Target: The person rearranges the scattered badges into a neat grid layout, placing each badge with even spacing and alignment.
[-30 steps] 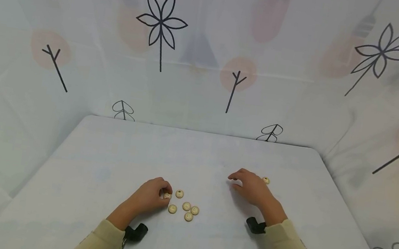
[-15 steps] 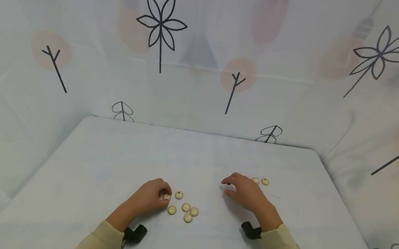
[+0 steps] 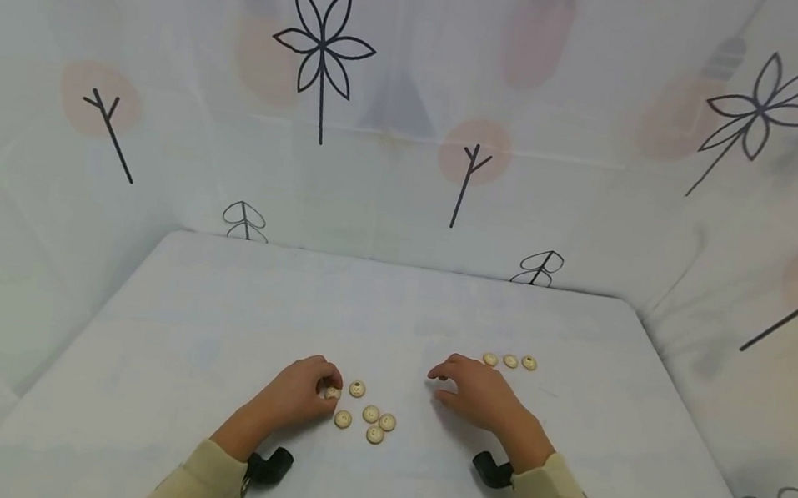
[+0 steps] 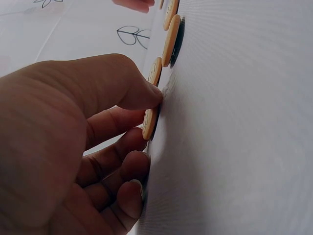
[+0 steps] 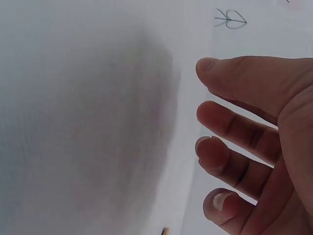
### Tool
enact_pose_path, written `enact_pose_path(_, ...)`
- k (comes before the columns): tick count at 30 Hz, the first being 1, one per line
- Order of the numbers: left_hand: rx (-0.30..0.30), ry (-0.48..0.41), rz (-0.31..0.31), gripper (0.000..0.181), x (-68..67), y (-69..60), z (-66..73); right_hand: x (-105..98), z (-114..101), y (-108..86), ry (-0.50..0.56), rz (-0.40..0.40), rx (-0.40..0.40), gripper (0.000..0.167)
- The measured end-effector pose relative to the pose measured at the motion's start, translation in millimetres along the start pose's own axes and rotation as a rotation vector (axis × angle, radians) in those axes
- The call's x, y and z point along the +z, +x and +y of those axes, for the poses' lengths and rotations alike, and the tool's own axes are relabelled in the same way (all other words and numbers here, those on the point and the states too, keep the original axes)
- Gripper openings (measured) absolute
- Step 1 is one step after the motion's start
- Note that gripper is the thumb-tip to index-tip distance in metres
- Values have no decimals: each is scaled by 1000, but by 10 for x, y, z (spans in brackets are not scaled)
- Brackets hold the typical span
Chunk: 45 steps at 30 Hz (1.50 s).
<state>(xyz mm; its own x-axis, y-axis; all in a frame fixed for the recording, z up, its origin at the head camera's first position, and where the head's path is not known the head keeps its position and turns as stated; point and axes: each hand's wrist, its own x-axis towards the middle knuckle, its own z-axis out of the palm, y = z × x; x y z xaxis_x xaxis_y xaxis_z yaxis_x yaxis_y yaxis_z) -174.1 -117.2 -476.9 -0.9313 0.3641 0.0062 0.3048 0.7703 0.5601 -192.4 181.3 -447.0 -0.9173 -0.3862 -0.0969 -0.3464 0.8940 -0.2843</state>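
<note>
In the head view my left hand [image 3: 300, 392] pinches a pale wooden disc [image 3: 332, 392] with dark marks on its face. The left wrist view shows thumb and forefinger at that disc [image 4: 148, 125], close to the white tabletop; the thumb hides its middle. Several like discs [image 3: 370, 414] lie loosely grouped just right of this hand. My right hand [image 3: 481, 394] holds nothing and is over the table, its fingers loosely bent and apart. Beyond it, three more discs [image 3: 510, 361] lie side by side in a short row, the leftmost close to the hand.
The white table [image 3: 249, 297] has rounded far corners. Pale cloth [image 3: 392, 189] printed with flowers and twigs hangs behind it and at both sides. A dark wrist camera [image 3: 272, 465] sits by the left cuff, another [image 3: 491, 469] by the right.
My right hand has moved left and nearer to me, uncovering two more discs beside the one that showed earlier. The left hand has stayed put with its disc.
</note>
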Motion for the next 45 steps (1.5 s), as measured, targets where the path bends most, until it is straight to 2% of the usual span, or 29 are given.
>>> enact_pose_path(13, -35, -24, -27, 12, -20, 41, -15, 64, -150, -4, -23, -4, -99, 22)
enact_pose_path(19, -23, -19, -25, 12, -9, 50, -31, 87, -222, -23, -40, -30, -122, 22)
enact_pose_path(29, -25, -27, -20, 12, -35, 47, 3, 99, -319, -41, -51, -40, -209, 23)
enact_pose_path(40, -16, -23, -18, 11, -15, 30, -2, 186, -418, -25, -50, -103, -230, 24)
enact_pose_path(45, -14, -33, -20, 12, -9, 22, -2, 218, -455, -33, -52, -103, -270, 22)
